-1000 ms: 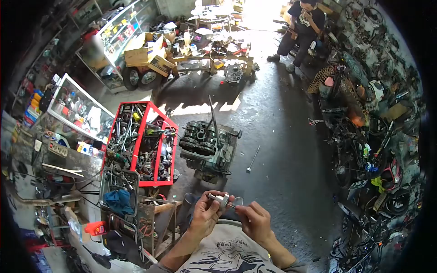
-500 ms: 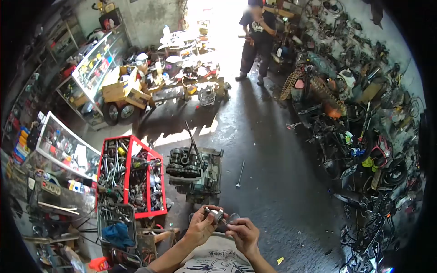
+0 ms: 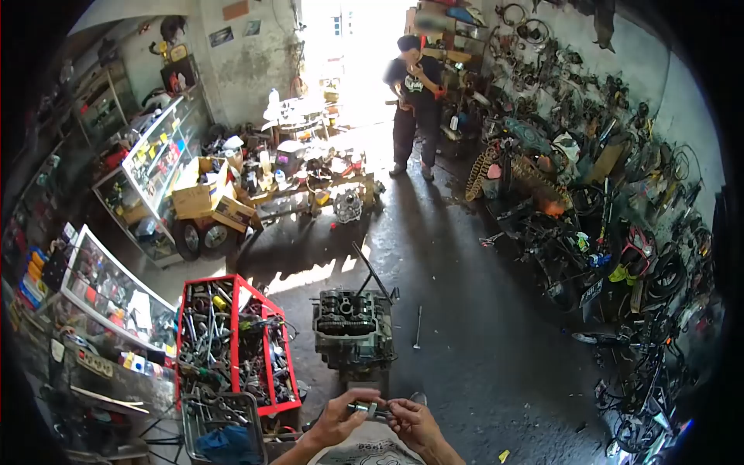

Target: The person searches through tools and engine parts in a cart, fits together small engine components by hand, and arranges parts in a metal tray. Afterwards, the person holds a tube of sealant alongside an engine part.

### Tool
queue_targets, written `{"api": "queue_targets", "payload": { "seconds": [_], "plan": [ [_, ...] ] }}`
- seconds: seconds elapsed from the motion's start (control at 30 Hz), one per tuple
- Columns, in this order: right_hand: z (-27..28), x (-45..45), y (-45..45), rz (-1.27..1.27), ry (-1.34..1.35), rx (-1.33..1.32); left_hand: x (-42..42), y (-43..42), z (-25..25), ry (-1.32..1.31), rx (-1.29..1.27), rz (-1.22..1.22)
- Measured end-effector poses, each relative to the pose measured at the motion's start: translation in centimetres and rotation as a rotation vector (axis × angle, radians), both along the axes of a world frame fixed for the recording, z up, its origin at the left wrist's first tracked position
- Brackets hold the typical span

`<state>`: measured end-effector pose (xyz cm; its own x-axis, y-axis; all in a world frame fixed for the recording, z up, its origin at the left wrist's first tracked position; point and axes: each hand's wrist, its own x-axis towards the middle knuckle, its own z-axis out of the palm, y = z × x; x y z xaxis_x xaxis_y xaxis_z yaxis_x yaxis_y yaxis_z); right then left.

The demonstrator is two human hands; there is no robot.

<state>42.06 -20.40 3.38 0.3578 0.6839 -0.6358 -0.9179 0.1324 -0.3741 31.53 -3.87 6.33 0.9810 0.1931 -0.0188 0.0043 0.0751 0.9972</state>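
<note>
My left hand (image 3: 339, 417) is closed around a small silvery metal part (image 3: 362, 408), held in front of my shirt. Right beside it, my right hand (image 3: 416, 426) has its fingertips pinched together at the part's right end. What those fingers hold is too small to make out. Just beyond my hands stands a greasy motorcycle engine (image 3: 353, 345) with its top uncovered, gears and a chain-like row showing. A long dark bar (image 3: 373, 270) leans up from its far side.
A red-framed tool tray (image 3: 236, 333) full of tools is to the left, with a metal bin (image 3: 256, 422) holding a blue cloth (image 3: 225, 444). A long thin tool (image 3: 418, 329) lies on the floor at right. A person (image 3: 416, 101) stands near the doorway. Motorcycle parts (image 3: 573, 217) crowd the right wall.
My view has tilted up, so the room sits lower in it. My right hand has come closer to the metal part in my left hand. The person near the doorway has the head lowered.
</note>
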Motion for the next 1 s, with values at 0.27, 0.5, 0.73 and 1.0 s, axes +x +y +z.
{"api": "queue_targets", "payload": {
  "seconds": [0.27,0.5,0.73,1.0],
  "plan": [
    [-0.2,-3.9,1.7,-0.015,-0.109,0.103,-2.4,1.2,-2.0,0.011,0.065,0.233],
    [3.5,-3.4,1.8,-0.030,-1.753,-0.157,-2.2,1.5,-2.0,0.108,-0.252,0.205],
    [1.8,-5.0,1.2,0.058,-0.539,0.115,-1.7,1.3,0.2,-0.092,0.258,0.134],
    [4.4,-4.6,2.1,0.094,-0.894,-0.092,-1.6,1.7,-0.4,0.156,-0.010,0.194]
  ]
}}
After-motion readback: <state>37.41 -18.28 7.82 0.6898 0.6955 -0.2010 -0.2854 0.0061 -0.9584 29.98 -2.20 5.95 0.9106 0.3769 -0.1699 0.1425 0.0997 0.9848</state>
